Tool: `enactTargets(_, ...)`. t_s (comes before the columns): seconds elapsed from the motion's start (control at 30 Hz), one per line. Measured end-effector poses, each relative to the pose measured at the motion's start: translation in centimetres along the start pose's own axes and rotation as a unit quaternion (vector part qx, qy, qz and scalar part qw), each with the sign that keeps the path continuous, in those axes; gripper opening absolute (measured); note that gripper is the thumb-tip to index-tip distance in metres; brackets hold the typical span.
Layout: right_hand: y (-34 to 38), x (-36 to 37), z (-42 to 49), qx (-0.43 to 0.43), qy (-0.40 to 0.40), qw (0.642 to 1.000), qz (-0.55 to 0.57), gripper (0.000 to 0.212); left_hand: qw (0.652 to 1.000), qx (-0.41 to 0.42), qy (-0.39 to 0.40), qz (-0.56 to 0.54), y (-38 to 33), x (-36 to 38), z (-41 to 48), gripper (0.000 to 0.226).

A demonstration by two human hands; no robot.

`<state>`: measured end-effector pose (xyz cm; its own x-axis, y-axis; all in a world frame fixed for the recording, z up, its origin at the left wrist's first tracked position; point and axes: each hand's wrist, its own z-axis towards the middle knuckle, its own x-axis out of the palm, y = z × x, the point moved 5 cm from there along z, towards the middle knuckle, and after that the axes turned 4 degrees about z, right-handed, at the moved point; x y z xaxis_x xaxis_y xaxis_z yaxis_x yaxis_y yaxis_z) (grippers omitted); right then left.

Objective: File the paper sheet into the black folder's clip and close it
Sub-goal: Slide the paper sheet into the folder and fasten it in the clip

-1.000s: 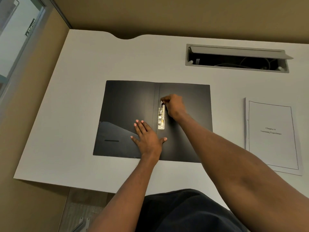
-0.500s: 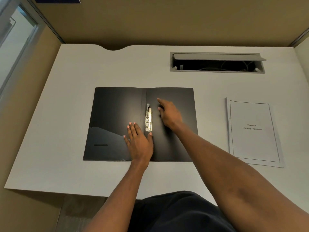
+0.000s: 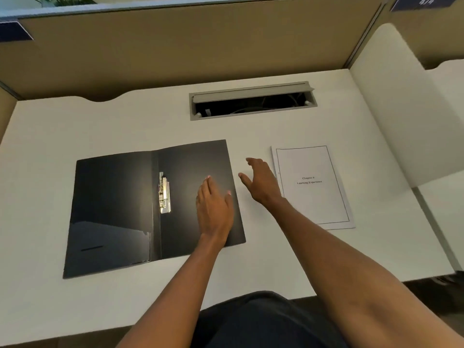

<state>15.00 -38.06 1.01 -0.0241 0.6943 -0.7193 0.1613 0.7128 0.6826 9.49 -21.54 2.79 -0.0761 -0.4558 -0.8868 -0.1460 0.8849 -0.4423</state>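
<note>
Paper sheet (image 3: pixel 312 185): "Chapter 6 / Learning Experience". Blue sign (image 3: pixel 425 2) top right: "474".

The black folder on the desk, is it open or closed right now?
Open. The black folder lies spread flat, both inner covers up, its metal clip exposed beside the spine. No paper is in it.

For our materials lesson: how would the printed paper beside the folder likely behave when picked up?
The paper lies flat and thin, so it probably flops when lifted by one edge. It looks light. On the smooth white desk it may slide rather than lift.
</note>
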Motion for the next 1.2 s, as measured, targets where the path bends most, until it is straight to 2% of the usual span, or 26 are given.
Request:
enactTargets(0.23,-8.3,-7.6,-1.3,0.045,-0.056,0.997,-0.002,0.058,0.998,0.027,0.050,-0.016,-8.6,4.6,-0.6,0.067)
enactTargets(0.47,-15.9,-14.4,-2.9,0.120,-0.129,0.983,-0.047,0.054,0.990,-0.042,0.118,-0.065,-13.9,9.2,-0.9,0.062)
enactTargets(0.63,-19.5,-16.6,-3.8,0.195,-0.132,0.968,-0.087,0.053,0.985,-0.104,0.117,-0.069,-15.9,11.1,-1.0,0.044)
enactTargets(0.8,-20.4,-16.1,-4.1,0.225,-0.109,0.966,-0.058,0.050,0.977,-0.165,0.092,-0.098,-17.0,11.9,-1.1,0.034)
enactTargets(1.0,-19.7,-15.0,-3.9,0.220,-0.105,0.969,-0.030,0.044,0.965,-0.196,0.073,-0.158,-18.2,12.4,-1.1,0.049)
enactTargets(1.2,-19.8,-14.7,-4.1,0.211,-0.088,0.971,-0.075,0.053,0.924,-0.286,0.084,-0.238,-17.1,12.9,0.4,0.045)
